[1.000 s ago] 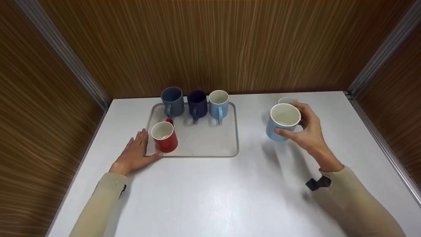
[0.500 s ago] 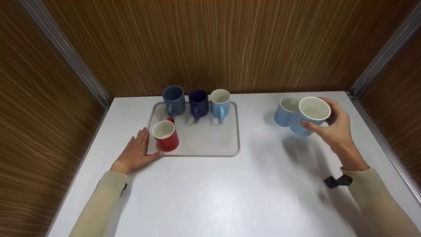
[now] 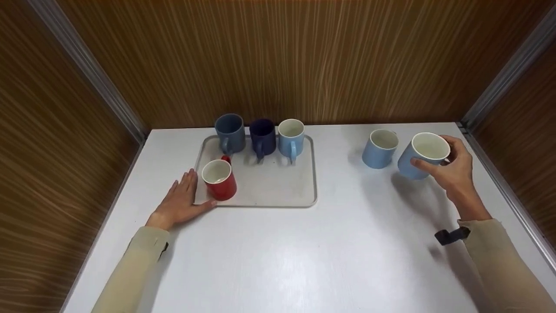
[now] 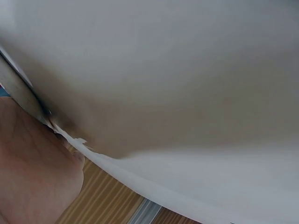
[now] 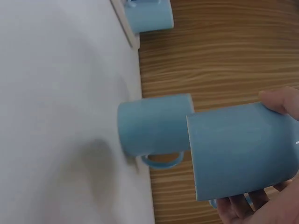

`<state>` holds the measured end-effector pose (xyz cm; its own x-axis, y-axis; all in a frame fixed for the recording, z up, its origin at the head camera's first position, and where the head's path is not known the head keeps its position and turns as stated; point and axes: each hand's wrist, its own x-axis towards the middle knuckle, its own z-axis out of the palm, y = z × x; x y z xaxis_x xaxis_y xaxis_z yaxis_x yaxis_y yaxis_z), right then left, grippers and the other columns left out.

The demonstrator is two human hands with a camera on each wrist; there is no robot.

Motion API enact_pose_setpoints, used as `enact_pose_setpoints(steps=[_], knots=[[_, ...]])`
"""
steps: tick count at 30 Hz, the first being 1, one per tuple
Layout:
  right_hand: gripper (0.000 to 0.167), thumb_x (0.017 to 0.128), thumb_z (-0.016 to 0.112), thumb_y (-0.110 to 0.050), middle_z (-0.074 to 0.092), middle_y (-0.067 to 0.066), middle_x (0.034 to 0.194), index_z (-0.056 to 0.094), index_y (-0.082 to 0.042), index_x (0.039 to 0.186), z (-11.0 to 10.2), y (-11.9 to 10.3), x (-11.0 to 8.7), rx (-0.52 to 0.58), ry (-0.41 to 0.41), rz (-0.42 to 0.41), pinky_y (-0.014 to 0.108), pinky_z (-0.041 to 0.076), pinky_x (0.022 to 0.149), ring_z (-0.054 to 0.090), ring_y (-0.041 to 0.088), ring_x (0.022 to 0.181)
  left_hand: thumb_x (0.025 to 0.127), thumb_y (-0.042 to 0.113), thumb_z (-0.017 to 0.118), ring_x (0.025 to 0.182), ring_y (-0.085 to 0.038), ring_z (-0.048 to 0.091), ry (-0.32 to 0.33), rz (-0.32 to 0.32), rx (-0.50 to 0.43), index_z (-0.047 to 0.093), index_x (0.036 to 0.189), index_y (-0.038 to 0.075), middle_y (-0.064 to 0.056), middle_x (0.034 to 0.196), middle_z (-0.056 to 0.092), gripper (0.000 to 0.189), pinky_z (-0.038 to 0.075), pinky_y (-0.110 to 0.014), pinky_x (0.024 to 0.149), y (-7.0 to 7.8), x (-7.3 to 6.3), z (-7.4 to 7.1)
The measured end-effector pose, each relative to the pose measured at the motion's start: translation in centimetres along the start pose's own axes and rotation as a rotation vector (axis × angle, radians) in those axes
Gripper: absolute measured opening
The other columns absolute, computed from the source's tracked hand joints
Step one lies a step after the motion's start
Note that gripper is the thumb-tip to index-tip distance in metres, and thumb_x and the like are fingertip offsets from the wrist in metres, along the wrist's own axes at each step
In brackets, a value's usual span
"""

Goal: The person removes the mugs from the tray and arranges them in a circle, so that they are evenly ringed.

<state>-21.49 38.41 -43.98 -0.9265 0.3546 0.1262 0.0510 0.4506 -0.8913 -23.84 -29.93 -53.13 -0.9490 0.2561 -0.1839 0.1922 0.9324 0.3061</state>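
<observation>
The right hand point(image 3: 457, 170), clamped round a tilted mug point(image 3: 407, 166), has swung from six to three o'clock of the bench mug point(image 3: 377, 156); left hand point(image 3: 179, 205), fingers straight, stays at the tray's point(image 3: 273, 187) eight o'clock.

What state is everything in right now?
Held mug: raised off table
Right hand: gripping it
Left hand: resting, fingers straight
Tray: lying flat
Red mug: upright on tray
Grey-blue mug: upright on tray
Navy mug: upright on tray
Pale-blue mug on tray: upright
Pale-blue mug on table: upright
</observation>
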Motion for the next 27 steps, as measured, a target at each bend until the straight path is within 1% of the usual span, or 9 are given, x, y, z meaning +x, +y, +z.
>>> enact_pose_setpoints(steps=[4, 8, 14, 23, 27], knots=[[0.091, 0.084, 0.093, -0.023, 0.051, 0.008, 0.153, 0.043, -0.017, 0.160, 0.7, 1.3, 0.6, -0.026, -0.021, 0.028, 0.056, 0.038, 0.126, 0.048, 0.028, 0.143, 0.091, 0.090, 0.046, 0.168, -0.038, -0.001, 0.007, 0.006, 0.002, 0.001, 0.170, 0.000, -0.019, 0.180, -0.001, 0.128, 0.002, -0.059, 0.135, -0.1, 0.0, 0.2], [0.095, 0.085, 0.093, -0.026, 0.047, 0.015, 0.159, 0.039, -0.013, 0.162, 1.3, 2.5, 1.1, -0.042, -0.046, 0.049, 0.058, 0.037, 0.126, 0.045, 0.033, 0.145, 0.090, 0.091, 0.044, 0.168, -0.037, -0.002, -0.004, 0.001, -0.002, 0.000, 0.171, 0.002, -0.018, 0.180, -0.002, 0.128, 0.001, -0.059, 0.135, -0.1, 0.0, 0.2], [0.099, 0.086, 0.092, -0.028, 0.043, 0.018, 0.163, 0.034, -0.010, 0.164, 2.1, 3.4, 1.5, -0.067, -0.080, 0.080, 0.060, 0.037, 0.126, 0.041, 0.038, 0.149, 0.091, 0.092, 0.044, 0.168, -0.037, -0.003, -0.006, 0.003, 0.009, -0.001, 0.171, 0.003, -0.017, 0.180, -0.003, 0.128, 0.001, -0.059, 0.135, -0.2, 0.3, 0.1], [0.102, 0.087, 0.091, -0.031, 0.040, 0.020, 0.165, 0.030, -0.007, 0.165, 2.7, 4.2, 1.6, -0.096, -0.107, 0.110, 0.062, 0.038, 0.125, 0.040, 0.040, 0.150, 0.091, 0.091, 0.046, 0.168, -0.037, -0.002, 0.000, 0.008, 0.004, -0.001, 0.171, 0.003, -0.017, 0.180, -0.002, 0.128, 0.002, -0.059, 0.135, -0.2, 0.3, 0.1], [0.103, 0.088, 0.090, -0.033, 0.038, 0.022, 0.167, 0.028, -0.007, 0.166, 2.8, 4.4, 1.6, -0.106, -0.122, 0.122, 0.064, 0.035, 0.126, 0.038, 0.043, 0.153, 0.091, 0.091, 0.046, 0.168, -0.037, -0.002, -0.002, 0.009, 0.001, -0.002, 0.171, 0.003, -0.017, 0.180, -0.003, 0.128, 0.002, -0.060, 0.135, -0.2, 0.2, 0.2]])
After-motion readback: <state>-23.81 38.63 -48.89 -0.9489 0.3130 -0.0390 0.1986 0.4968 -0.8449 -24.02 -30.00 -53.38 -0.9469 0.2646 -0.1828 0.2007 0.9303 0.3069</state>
